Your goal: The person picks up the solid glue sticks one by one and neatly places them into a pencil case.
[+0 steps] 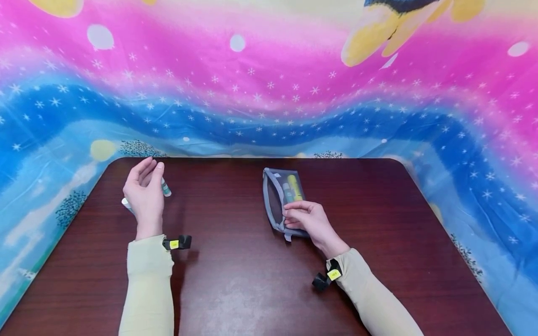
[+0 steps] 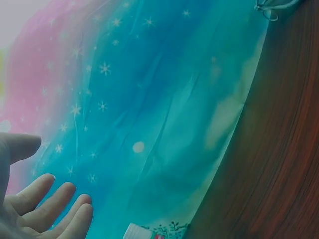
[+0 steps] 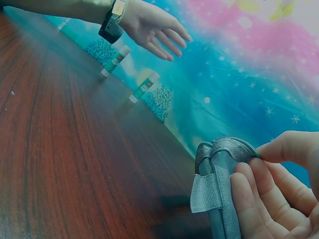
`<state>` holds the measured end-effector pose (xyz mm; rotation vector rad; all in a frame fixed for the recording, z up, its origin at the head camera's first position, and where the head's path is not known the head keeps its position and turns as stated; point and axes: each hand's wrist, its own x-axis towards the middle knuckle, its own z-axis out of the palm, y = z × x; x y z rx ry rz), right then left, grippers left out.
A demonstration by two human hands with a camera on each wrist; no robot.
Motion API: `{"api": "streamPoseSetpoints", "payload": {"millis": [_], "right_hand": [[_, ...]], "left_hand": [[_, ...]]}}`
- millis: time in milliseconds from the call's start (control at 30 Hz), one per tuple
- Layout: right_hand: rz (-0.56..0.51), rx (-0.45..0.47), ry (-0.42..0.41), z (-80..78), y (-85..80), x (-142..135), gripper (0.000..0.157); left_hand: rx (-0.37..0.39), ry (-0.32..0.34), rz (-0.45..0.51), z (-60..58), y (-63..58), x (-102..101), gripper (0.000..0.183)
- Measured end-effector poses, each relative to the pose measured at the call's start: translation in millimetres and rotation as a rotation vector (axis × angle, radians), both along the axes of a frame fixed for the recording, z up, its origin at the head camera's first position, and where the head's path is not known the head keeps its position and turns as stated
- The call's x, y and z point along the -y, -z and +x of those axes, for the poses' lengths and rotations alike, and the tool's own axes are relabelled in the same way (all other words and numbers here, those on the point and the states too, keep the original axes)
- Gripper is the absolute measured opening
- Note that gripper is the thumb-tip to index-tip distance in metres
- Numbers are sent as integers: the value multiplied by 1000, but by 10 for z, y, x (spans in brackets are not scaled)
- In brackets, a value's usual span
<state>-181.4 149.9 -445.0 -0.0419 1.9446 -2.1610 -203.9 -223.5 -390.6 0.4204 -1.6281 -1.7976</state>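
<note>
A grey zip pouch (image 1: 267, 198) with see-through mesh lies on the table, its zipped mouth gaping on the left side. Inside it show a yellow tube (image 1: 295, 186) and a green tube with a pale cap (image 1: 287, 192). My right hand (image 1: 308, 221) pinches the near end of the pouch's mouth between thumb and fingers. Two green-and-white glue sticks (image 3: 115, 60) (image 3: 143, 87) stand upright at the left. My left hand (image 1: 145, 191) is held up by them, fingers loosely bent and nothing in them; it partly covers both sticks in the head view.
The dark wood table (image 1: 235, 280) has rounded far corners. A pink and blue patterned cloth (image 1: 269, 93) hangs along its back and both sides. Each wrist carries a black camera on a strap (image 1: 178, 242).
</note>
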Motion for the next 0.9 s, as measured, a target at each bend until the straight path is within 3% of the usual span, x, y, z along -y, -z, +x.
{"api": "streamPoseSetpoints", "payload": {"millis": [300,600,900], "right_hand": [[3,-1,-11,4,-10,1,27],[4,-4,-8,-2,5,-1,25],[3,-4,-3,12,-12,0,23]], "left_hand": [[84,-1,-6,-21,81,42,43],[203,-7,-116,-51,199,80,54],[230,-22,-164,-56,246,91,54]]}}
